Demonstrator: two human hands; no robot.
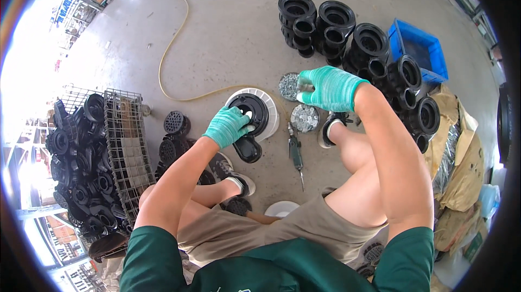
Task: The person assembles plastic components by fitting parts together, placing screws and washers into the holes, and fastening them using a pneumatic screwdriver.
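My left hand, in a green knit glove, rests on a black round plastic housing that sits on a white bucket on the concrete floor. My right hand, also gloved in green, hovers over two shallow dishes of small metal screws, its fingers pinched together; whether a screw is between them is too small to tell. A powered screwdriver lies on the floor just below the nearer dish, beside my right foot.
Stacks of black housings stand behind the dishes next to a blue crate. A wire basket of black parts is at my left, with round black grilles by it. A yellow hose crosses the floor. Bags lie at right.
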